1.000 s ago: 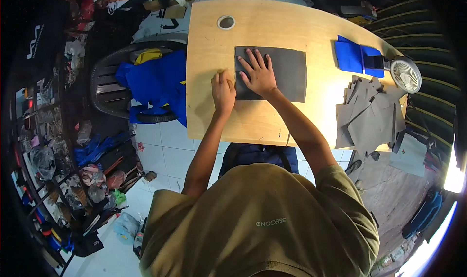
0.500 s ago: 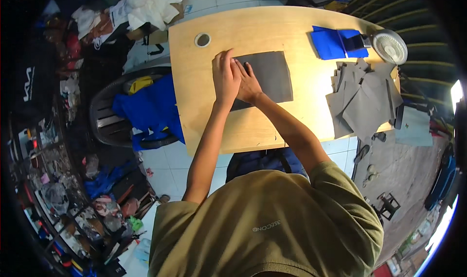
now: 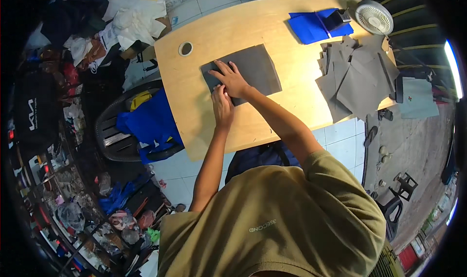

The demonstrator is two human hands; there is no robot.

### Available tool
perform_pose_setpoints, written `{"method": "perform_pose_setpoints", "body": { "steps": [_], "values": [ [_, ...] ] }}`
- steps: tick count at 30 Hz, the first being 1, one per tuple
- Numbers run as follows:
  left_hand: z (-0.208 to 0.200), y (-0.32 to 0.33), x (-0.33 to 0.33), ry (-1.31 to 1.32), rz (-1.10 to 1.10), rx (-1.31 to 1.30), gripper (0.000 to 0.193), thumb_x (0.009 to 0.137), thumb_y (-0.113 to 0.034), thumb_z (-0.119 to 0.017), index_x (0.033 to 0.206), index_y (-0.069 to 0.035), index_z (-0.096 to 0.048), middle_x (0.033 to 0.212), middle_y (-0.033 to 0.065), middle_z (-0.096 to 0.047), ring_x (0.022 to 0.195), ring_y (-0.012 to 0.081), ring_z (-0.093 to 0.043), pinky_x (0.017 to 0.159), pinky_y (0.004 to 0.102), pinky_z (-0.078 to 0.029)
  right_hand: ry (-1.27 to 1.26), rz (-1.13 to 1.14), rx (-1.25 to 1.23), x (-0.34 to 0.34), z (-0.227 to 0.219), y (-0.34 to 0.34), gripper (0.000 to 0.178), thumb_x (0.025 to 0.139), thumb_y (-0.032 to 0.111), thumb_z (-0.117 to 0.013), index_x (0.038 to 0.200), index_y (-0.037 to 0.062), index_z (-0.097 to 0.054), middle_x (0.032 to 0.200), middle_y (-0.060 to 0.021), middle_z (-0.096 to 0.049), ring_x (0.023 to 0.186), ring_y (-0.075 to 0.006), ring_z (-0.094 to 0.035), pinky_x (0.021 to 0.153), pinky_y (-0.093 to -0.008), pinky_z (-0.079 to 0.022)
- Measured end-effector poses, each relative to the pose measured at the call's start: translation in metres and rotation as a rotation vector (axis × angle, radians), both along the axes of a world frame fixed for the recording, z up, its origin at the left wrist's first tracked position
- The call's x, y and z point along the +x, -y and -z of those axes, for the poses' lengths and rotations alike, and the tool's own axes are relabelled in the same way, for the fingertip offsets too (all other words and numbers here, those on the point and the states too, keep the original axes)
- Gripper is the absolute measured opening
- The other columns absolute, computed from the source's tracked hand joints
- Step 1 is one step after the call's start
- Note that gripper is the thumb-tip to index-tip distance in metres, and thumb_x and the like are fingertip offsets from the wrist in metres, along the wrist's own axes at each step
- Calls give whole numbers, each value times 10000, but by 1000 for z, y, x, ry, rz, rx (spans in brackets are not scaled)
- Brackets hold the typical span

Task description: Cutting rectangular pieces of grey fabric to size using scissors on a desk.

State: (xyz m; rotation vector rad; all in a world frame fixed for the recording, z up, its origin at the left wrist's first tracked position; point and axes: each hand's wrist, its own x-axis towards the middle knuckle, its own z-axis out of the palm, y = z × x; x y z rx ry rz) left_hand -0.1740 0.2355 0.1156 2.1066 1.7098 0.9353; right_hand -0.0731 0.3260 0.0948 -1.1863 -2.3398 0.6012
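Note:
A dark grey rectangular sheet [image 3: 258, 67] of cloth-like material lies flat on the light wooden table, turned slightly askew. My right hand [image 3: 232, 80] rests palm down on its left part, with the fingers spread. Just nearer to me, my left hand [image 3: 223, 107] is at the sheet's near-left edge. Its fingers are extended and slightly bent, and their tips touch the sheet close to the right hand. The sheet's near-left corner is partly covered by both hands.
On the table [image 3: 194, 116] are a pile of dark grey pieces [image 3: 365, 80] at right, blue folded material [image 3: 309, 28] with a black object [image 3: 336, 19] on it, and a white fan [image 3: 374, 17]. A chair [image 3: 109, 131] holding blue cloth [image 3: 153, 119] stands left. Cluttered shelves [image 3: 73, 214] are beyond.
My left hand has slid down toward me along the sheet's left side. The right hand has shifted up and left, spreading its fingers. The sheet has turned a little; the view has shifted.

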Motion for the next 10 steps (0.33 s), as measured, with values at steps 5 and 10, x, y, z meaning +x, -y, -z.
{"method": "perform_pose_setpoints", "body": {
  "steps": [5, 10],
  "values": [
    [8, 3, -9, 15, -50, -4, 337, 1006, -65, -433, 1320, 42, -374, 1328, 281, -385, 1202, 443, -440, 1004, 521, -375, -108, -17, -103, -4, -4, -3, 720, 757, 200, -719, 1410, 193, -418, 1535, -186, -276, 1450, -319, -247, 1157, -566, -162],
    [9, 4, -7, 147, -110, -32, 376, 1003, -79, -469, 1358, -6, -367, 1339, 275, -377, 1266, 428, -396, 1032, 507, -367, -110, -46, -179, -2, -12, -5, 781, 725, 216, -766, 1420, 219, -410, 1573, -150, -244, 1459, -290, -237, 1150, -576, -152]
  ]
}}
